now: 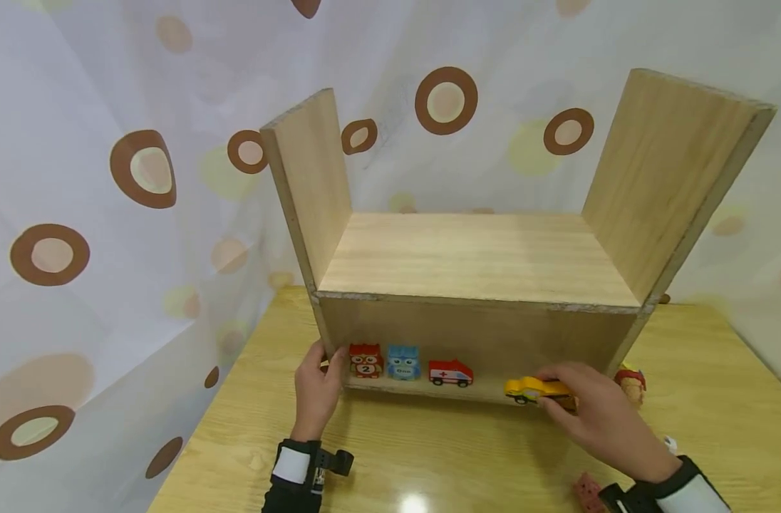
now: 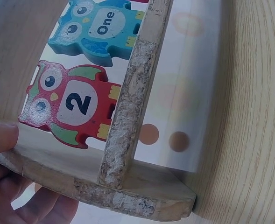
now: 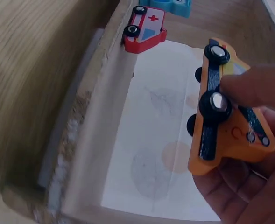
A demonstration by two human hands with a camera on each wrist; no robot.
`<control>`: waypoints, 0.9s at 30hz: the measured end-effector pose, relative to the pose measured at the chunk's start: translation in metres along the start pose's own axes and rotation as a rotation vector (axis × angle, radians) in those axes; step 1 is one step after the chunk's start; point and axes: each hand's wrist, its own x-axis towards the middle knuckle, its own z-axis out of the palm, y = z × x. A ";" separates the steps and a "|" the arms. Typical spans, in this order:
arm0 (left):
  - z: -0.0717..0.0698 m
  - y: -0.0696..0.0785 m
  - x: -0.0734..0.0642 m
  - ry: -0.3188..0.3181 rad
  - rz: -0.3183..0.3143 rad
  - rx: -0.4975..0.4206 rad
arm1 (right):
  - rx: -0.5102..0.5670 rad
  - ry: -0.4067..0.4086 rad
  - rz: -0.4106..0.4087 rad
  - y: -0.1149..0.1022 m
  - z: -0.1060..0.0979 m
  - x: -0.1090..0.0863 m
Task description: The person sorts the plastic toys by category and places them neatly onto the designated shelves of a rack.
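Observation:
A wooden shelf (image 1: 480,258) stands on the table. My left hand (image 1: 316,393) grips its left side panel, with the thumb inside and the fingers outside in the left wrist view. Pinched by my right hand (image 1: 598,417) is a yellow-orange toy truck (image 3: 240,140), held at the right part of the lower compartment. In the right wrist view the truck is above the compartment's floor board, wheels showing. Along that compartment, from the left, stand a red owl block (image 2: 76,102) marked 2, a blue owl block (image 2: 97,28) marked One, and a red toy ambulance (image 1: 450,372).
Right of the shelf is a small red-and-yellow figure (image 1: 632,385), partly hidden. A pinkish-red block (image 1: 588,491) lies near my right wrist, and a small white object (image 1: 670,443) beside it. Spotted cloth (image 1: 172,299) hangs behind and left of the table (image 1: 422,442).

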 end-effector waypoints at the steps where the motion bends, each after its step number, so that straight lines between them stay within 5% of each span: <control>1: 0.000 -0.001 -0.001 0.002 -0.008 -0.001 | 0.006 -0.010 0.024 0.000 0.003 0.002; 11: -0.001 -0.001 0.001 -0.011 -0.014 -0.001 | 0.041 -0.076 0.122 0.008 0.028 0.026; 27: -0.004 -0.002 0.000 -0.034 -0.013 0.014 | 0.064 -0.150 0.173 0.014 0.060 0.032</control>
